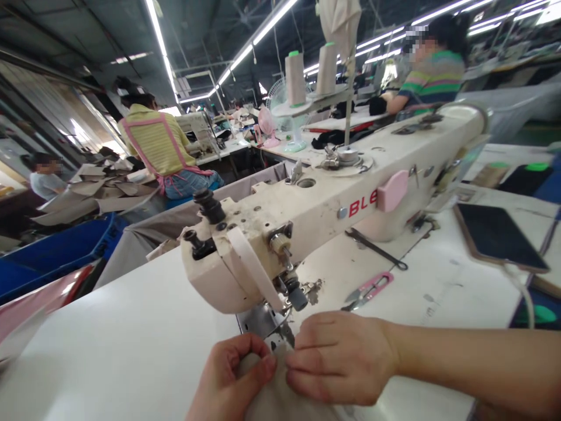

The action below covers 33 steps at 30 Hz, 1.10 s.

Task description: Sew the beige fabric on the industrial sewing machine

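Observation:
A cream sewing machine [333,199] lies across the white table [131,333], its needle end towards me. A piece of beige fabric [274,397] sits just in front of the presser foot [280,327]. My left hand [228,380] pinches the fabric's near edge between thumb and fingers. My right hand [337,356] presses down on the fabric from the right, fingertips meeting those of the left hand.
Pink thread snips [368,289] and a dark wrench [377,248] lie right of the needle. A phone [499,237] on a cable rests at the far right. Two thread cones [295,76] stand behind the machine. Other people sit at tables beyond; blue bins [52,251] at left.

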### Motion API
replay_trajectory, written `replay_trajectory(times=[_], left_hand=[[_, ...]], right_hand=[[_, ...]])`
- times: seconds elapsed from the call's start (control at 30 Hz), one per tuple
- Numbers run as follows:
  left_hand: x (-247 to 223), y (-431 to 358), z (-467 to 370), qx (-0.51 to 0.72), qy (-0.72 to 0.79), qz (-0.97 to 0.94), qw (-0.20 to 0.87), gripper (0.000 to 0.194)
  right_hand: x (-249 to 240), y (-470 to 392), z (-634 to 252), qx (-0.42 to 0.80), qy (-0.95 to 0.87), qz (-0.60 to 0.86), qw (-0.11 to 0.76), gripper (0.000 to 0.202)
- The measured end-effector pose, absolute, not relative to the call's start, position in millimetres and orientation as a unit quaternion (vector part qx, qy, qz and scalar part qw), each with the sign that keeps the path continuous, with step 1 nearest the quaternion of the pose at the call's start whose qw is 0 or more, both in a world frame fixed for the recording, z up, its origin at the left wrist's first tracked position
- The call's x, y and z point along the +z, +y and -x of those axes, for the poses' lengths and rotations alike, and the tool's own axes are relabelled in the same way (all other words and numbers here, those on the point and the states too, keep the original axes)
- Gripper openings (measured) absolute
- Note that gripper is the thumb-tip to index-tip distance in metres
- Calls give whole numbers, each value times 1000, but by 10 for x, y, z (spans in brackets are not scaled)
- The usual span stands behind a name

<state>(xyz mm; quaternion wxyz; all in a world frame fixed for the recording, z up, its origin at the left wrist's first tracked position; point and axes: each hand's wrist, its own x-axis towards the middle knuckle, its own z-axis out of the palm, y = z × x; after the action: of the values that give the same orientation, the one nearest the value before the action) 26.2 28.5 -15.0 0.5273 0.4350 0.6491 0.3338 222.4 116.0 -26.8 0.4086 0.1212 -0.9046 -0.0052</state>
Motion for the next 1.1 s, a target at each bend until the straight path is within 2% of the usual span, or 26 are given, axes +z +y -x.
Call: replay_trajectory(times=[0.17,0.33,0.5,0.73,0.83,0.93,1.0,1.1], left_hand=[[-316,555,-240,373,631,-396,553,34],[-275,594,-256,406,628,-375,548,43],[-227,553,-279,393,636,-329,577,49],[-303,508,-231,373,652,-340,566,54],[-316,528,-256,354,671,-415,502,41],[-334,594,-310,287,736,-518,327,17],[-366,649,-327,232,766,-550,238,13],[-425,718,-297,222,770,-552,232,12]], right_hand=[[-366,1398,-2165,-38,-923,-105,369,26],[-369,1454,-2130,-36,-920,-108,375,26],[-412,1437,-2110,-26,-904,-132,406,27],[-327,1412,-2112,-5,-891,-121,437,26],[-363,1407,-2121,-26,-915,-122,384,26],[-460,1426,-2113,-39,-946,-104,304,26],[-510,1447,-2099,-39,-958,-88,272,26],[-528,1472,-2080,-40,-969,-75,233,24]])
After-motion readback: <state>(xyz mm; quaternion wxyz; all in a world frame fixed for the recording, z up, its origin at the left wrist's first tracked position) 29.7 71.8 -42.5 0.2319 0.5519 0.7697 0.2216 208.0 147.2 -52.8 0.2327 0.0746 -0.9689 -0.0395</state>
